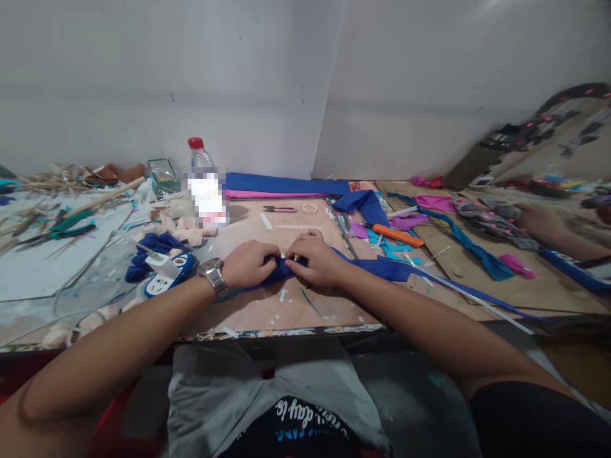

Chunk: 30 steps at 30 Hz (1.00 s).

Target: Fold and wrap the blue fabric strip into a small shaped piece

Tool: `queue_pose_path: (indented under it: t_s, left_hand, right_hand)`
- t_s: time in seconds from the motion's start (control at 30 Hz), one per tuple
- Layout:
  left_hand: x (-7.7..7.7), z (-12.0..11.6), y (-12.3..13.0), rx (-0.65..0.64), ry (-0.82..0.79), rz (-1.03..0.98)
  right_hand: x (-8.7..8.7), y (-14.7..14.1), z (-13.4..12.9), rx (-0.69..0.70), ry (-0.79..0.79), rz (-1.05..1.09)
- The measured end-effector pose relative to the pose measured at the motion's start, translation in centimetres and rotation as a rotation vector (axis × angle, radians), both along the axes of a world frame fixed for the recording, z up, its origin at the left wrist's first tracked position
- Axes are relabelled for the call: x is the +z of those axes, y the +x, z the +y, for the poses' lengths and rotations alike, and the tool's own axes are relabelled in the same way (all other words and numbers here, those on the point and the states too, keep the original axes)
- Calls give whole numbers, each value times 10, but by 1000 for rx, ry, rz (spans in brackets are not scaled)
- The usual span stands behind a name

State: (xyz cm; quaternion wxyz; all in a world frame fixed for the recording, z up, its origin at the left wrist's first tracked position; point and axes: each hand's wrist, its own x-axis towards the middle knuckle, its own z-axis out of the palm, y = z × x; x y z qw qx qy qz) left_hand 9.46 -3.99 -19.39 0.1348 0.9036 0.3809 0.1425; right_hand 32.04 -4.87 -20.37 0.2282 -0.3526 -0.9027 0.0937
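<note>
My left hand, with a metal watch on the wrist, pinches a blue fabric strip near the middle of the table. Close beside it on the right, my right hand has its fingers bent around the same strip. The blue fabric strip runs from between the hands out to the right across the table. A small white bit shows between the fingertips, too small to make out. Small thread snips and a roll of tape lie beyond the hands.
To the left are a blue and white power strip, a bottle and green-handled pliers. An orange cutter lies among fabric scraps on the right. Another person's hand reaches in at the far right.
</note>
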Motion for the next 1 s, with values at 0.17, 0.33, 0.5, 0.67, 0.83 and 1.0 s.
queue_pose_path:
  t_s: [0.17,0.33,0.5,0.67,0.83,1.0]
  left_hand:
    - [1,-2,0,-22,-8,-11]
    - [0,0,0,6,-5,-2]
    - [0,2,-1,33,-12,0]
    - [0,3,-2,57,-35,-13]
    - [3,1,-1,30,-58,-36]
    - [5,-2,0,-30,-84,-65]
  right_hand:
    - [1,-1,-1,5,-6,-19]
    - [-1,1,1,1,11,-23]
    - [-1,2,1,1,25,-12]
    - [-1,2,1,-13,29,-1]
    - [-2,2,2,-9,29,-36]
    - [-1,1,2,19,18,-55]
